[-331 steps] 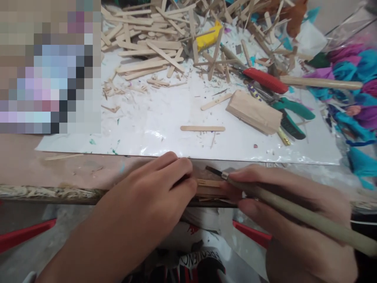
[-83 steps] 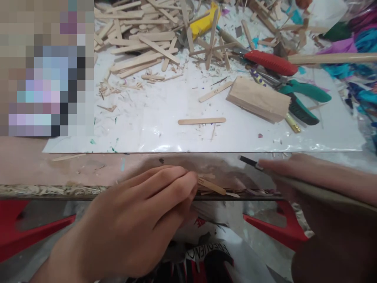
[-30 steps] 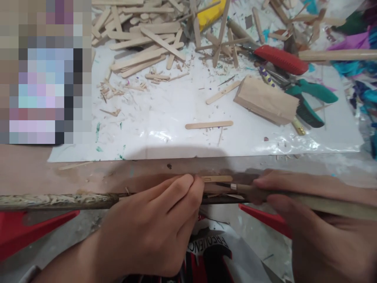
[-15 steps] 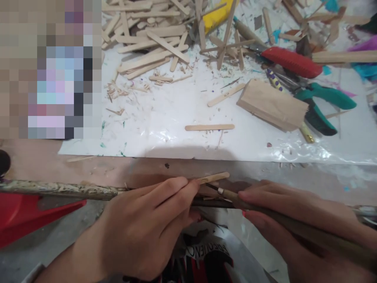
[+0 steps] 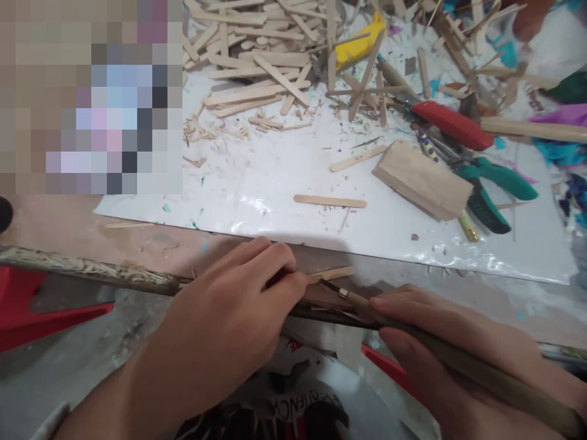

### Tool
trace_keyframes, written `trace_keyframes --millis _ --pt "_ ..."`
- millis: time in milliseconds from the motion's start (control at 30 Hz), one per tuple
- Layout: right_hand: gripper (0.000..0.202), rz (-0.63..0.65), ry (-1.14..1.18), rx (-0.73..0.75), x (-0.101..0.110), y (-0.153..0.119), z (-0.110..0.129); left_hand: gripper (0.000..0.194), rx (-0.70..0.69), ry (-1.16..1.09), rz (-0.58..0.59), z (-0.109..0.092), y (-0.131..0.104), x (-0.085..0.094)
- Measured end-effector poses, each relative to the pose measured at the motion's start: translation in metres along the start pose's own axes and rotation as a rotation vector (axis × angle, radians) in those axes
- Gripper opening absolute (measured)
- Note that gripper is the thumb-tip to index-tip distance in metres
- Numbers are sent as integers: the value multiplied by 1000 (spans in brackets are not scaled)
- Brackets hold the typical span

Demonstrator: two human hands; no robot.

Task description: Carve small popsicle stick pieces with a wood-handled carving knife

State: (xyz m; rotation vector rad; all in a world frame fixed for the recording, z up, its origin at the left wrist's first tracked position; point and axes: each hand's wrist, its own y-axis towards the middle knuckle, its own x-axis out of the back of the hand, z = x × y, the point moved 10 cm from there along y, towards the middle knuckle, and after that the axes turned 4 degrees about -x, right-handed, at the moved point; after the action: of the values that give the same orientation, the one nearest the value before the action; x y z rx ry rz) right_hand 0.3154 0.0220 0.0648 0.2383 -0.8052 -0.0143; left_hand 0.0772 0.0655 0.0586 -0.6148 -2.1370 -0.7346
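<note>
- The left hand (image 5: 233, 305), fingers curled in, pinches the stick (image 5: 342, 272) at the near edge of the worktop (image 5: 77, 226).
- The right hand (image 5: 449, 348) is closed round the tool (image 5: 440, 347).
- Its blade (image 5: 330, 286) points towards the left hand, so a slip could nick a finger.
- Too much pressure might split the thin stick.
- The left hand hides the stick's left end; blade contact is hard to tell.

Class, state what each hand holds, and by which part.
Left hand: a wooden stick, by its left part, hidden under the fingers. Right hand: a thin-tipped tool, by its handle.
</note>
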Motion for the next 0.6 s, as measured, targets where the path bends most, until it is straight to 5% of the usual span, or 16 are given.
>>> trace_keyframes --millis 267,333,433,500,600 --pt "18 212 -170 74 -20 -5 28 37 -122 75 12 -6 -5 -12" --pt "20 -46 -121 -12 2 -8 25 34 -122 56 -17 -6 -7 -12" --pt "18 -104 -126 4 5 -8 32 29 -125 31 -35 -5 -8 -13" --pt "14 136 -146 75 -14 0 39 27 -136 34 -34 -5 -9 -14" --pt "12 165 -206 117 -8 13 45 26 -142 40 -51 -5 -8 -14"
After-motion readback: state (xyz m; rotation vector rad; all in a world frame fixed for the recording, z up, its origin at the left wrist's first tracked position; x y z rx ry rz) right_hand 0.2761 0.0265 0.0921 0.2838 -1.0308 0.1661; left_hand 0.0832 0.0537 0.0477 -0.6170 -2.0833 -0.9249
